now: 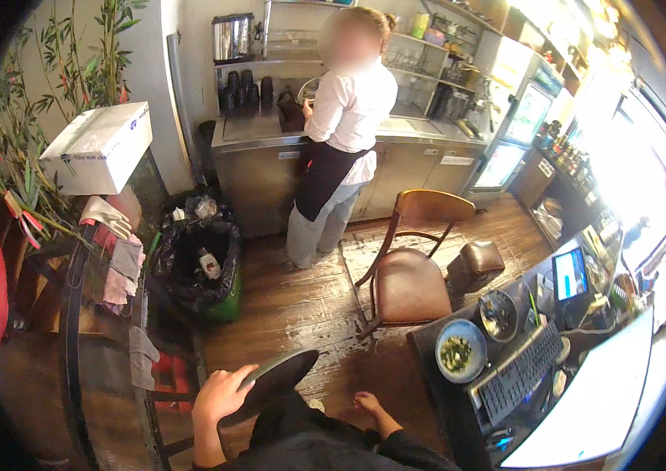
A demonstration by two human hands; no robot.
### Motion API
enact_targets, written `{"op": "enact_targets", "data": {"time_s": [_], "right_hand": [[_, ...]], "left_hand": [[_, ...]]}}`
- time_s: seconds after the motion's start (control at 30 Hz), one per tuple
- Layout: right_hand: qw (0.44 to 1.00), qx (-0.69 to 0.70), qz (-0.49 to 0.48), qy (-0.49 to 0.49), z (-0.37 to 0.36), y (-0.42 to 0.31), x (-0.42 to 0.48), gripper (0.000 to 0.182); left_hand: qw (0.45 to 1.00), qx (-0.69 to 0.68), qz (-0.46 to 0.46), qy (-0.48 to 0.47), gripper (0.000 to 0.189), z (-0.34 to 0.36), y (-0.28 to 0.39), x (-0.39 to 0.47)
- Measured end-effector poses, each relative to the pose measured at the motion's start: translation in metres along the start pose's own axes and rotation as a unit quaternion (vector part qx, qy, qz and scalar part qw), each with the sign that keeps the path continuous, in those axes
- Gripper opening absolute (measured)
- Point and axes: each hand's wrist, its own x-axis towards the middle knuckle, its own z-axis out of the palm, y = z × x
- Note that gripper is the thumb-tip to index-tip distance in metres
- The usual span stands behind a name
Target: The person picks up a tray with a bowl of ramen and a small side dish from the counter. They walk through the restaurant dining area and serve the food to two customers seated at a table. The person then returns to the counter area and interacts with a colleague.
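Note:
My left hand (pixel 224 391) grips the rim of a dark round tray (pixel 280 380), which hangs tilted at my left side. Low in front of my body is my right hand (pixel 367 401), its fingers curled; no object shows in it. Right of that hand, a blue bowl (pixel 477 347) with green and white food stands on the dark desk, beside a second dark bowl (pixel 497 316) and a black keyboard (pixel 518 374).
A lined waste bin (pixel 230 297) stands left ahead, near a rack with cloths (pixel 124 265). A brown chair (pixel 412 285) and a padded stool (pixel 475 266) are ahead. A co-worker (pixel 347 112) stands at the steel counter (pixel 256 188). The wooden floor (pixel 309 306) looks wet.

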Motion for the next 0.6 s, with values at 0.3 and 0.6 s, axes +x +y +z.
{"op": "enact_targets", "data": {"time_s": [0.3,0.6], "right_hand": [[0.987,0.123,0.004,-0.103,0.045,-0.226,0.123,0.033],[0.990,0.120,0.057,0.048,-0.044,-0.307,0.217,0.027]], "left_hand": [[0.987,-0.095,0.055,0.118,0.038,-0.049,0.001,0.201],[0.969,-0.139,0.186,0.086,0.046,-0.115,0.024,0.420]]}}
